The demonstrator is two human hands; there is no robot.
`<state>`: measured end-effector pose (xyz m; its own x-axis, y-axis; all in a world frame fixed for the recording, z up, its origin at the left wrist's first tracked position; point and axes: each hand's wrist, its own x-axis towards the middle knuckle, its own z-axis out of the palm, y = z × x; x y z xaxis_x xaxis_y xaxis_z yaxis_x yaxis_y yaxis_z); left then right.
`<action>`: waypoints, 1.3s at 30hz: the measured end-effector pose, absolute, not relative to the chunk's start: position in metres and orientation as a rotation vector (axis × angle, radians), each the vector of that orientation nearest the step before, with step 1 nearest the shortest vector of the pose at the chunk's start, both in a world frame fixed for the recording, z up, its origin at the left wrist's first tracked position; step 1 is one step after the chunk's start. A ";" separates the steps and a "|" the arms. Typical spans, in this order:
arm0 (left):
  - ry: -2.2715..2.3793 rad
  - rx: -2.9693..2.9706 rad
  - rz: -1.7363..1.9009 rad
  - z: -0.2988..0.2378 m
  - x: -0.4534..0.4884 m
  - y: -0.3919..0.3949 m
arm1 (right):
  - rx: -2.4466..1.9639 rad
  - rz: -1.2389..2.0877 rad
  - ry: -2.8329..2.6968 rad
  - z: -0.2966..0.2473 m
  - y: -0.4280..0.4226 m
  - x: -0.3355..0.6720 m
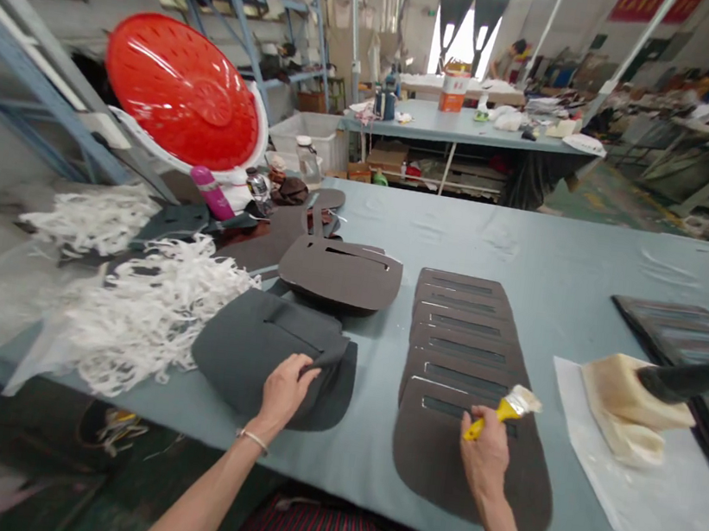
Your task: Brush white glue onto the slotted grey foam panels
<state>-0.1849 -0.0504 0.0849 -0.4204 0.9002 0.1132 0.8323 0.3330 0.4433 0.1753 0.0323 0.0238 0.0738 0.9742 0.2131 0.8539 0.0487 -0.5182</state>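
Observation:
My left hand (286, 391) pinches the raised edge of a dark grey slotted panel (253, 339) lying on a small pile. In my right hand (487, 457) is a yellow-handled paintbrush (514, 404), its pale bristles pointing right. The brush is over the nearest of several brown-grey panels (464, 472), which overlap in a row with their slots and white-edged strips showing. Behind the left pile sits another stack of slotted brown panels (340, 277).
White strips (153, 309) are heaped at the left, before a red plastic basin (181, 95). At right, a cream-coloured block-like container (625, 393) with a black handle-like piece (696, 380) stands on a white sheet (681, 509), beside dark framed panels (680, 321). People work in the background.

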 end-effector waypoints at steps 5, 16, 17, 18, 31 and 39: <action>2.118 1.392 0.898 0.085 -0.156 -0.041 | -1.364 1.080 -1.807 0.048 0.017 0.038; 2.811 1.206 0.434 0.095 -0.246 -0.037 | -1.408 1.023 -1.626 0.049 0.006 0.003; 2.703 1.198 0.357 0.093 -0.251 -0.033 | -1.425 1.016 -1.604 0.046 0.004 0.015; 2.626 1.212 0.274 0.090 -0.251 -0.029 | -1.448 1.007 -1.584 0.044 0.002 0.027; 1.666 1.410 0.625 0.009 -0.018 -0.039 | -2.254 0.353 -1.647 0.002 -0.021 0.294; 1.701 1.561 0.771 0.004 0.014 -0.037 | -2.209 0.106 -1.735 -0.012 -0.016 0.316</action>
